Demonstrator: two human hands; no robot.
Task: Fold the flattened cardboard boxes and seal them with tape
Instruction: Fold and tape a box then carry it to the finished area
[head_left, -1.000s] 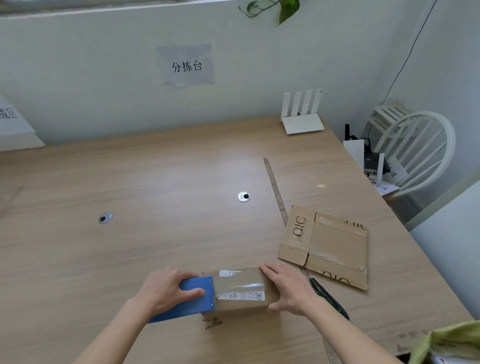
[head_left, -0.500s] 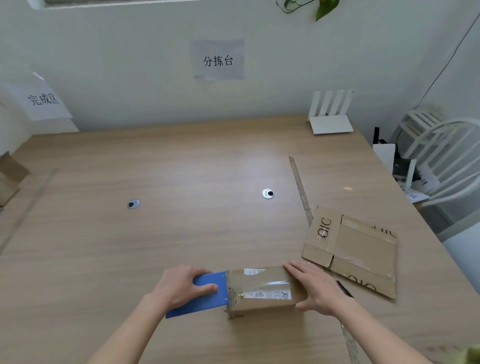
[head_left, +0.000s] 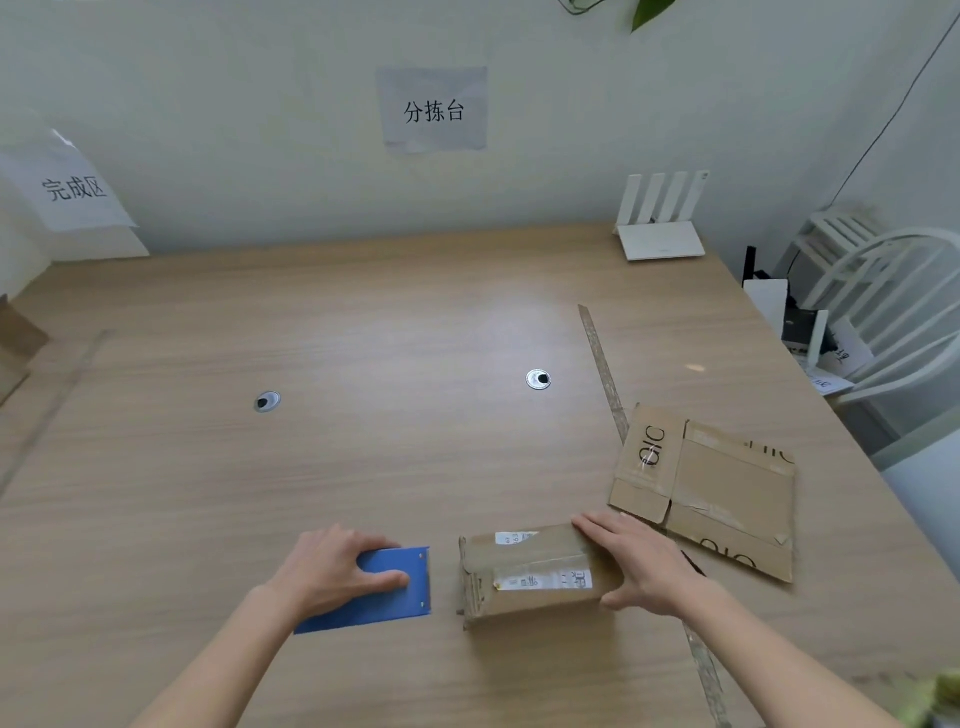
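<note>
Folded box held on the table, blue tool just beside it.

We grip the flat blue plastic tape tool with our left hand, fingers curled over it, a small gap from the box. Our right hand holds the right end of the folded brown cardboard box on the wooden table. A flattened brown cardboard box lies near, to the right.
</note>
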